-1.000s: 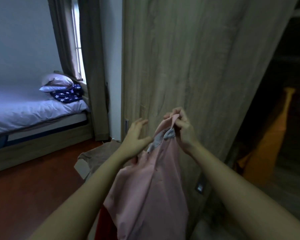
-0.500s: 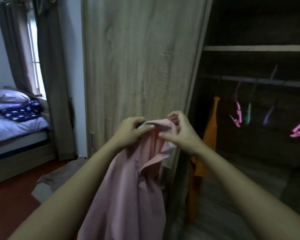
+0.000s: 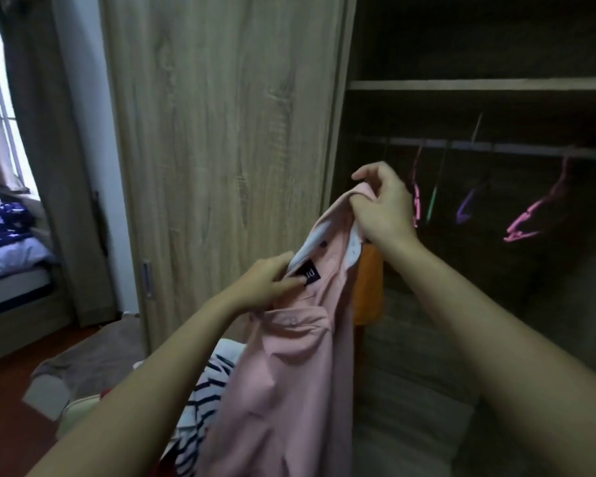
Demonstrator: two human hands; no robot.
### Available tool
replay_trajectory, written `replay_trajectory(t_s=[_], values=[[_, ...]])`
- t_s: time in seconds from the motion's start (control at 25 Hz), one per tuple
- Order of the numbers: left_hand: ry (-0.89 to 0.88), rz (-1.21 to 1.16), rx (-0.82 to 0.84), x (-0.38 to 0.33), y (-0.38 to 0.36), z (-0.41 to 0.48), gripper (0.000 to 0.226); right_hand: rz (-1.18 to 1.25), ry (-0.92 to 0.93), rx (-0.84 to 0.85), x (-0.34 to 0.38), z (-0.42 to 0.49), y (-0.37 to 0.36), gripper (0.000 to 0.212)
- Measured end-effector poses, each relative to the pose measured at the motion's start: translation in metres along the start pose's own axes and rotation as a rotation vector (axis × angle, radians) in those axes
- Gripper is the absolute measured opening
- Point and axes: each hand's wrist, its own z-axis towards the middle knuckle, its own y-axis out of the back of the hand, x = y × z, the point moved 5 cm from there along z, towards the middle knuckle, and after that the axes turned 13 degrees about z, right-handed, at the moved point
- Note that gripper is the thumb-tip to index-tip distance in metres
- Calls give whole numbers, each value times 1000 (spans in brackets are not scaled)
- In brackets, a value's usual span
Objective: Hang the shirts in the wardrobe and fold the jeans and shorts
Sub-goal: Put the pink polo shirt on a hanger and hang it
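Observation:
A pink shirt [image 3: 289,373] with a white-lined collar and a dark label hangs in front of me, just before the open wardrobe [image 3: 479,85]. My left hand [image 3: 269,282] pinches the collar by the label. Higher up and to the right, my right hand [image 3: 382,204] grips the collar's other end. Several empty plastic hangers, among them a pink hanger [image 3: 530,218] and a purple hanger [image 3: 467,204], hang on the wardrobe rail [image 3: 513,149]. An orange garment [image 3: 369,284] hangs behind the pink shirt.
The wardrobe's wooden sliding door [image 3: 221,149] stands to the left. A striped garment [image 3: 203,401] lies below my left arm and a brown cloth [image 3: 93,356] lies on the floor. A bed [image 3: 4,256] and a curtain [image 3: 49,149] are at the far left.
My view has turned right onto the open wardrobe. My right hand has lifted the collar up and to the right; my left hand has dropped to the label, spreading the collar open.

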Motion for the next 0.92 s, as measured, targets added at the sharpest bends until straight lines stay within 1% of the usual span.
replay_trajectory(t_s=[0.08,0.16,0.2,0.32,0.36,0.4,0.44,0.48,0.52,0.56,0.6,0.64,0.68,0.76,0.8,0.84,0.92], values=[[41,74,60,8,-13,2,24,-28,-18,29,-5,-1,14,31],[76,143,85,10,-21,6,29,-61,-30,74,-13,-9,25,43],[94,156,120,8,-27,8,31,-59,-41,67,-15,-12,30,47],[128,61,269,1,-58,6,35,-6,-90,-46,-7,-14,59,47],[158,11,270,-1,-65,5,32,-43,-84,-77,0,-13,73,46],[200,-19,218,-4,-64,5,28,-144,-51,-71,7,-14,87,45],[256,-48,130,-5,-60,6,26,-330,0,-21,10,-15,99,41],[328,-110,27,-5,-53,10,26,-587,31,75,8,-18,109,35],[408,-213,-57,-3,-49,15,28,-835,24,197,0,-22,119,28],[479,-309,-109,-2,-46,20,28,-1012,-27,311,-14,-29,128,26],[521,-358,-112,-4,-46,25,30,-1105,-133,397,-30,-38,139,29],[542,-367,-70,-10,-48,29,32,-1124,-265,449,-45,-50,149,31],[541,-359,11,-20,-53,32,33,-1099,-382,465,-57,-61,159,31],[507,-316,158,-38,-68,33,31,-990,-502,406,-71,-75,173,27],[489,-324,184,-47,-74,36,28,-955,-535,350,-74,-79,181,26],[477,-352,168,-52,-80,40,25,-951,-559,304,-77,-82,190,26],[436,-408,76,-59,-84,52,18,-966,-547,232,-75,-85,203,26]])
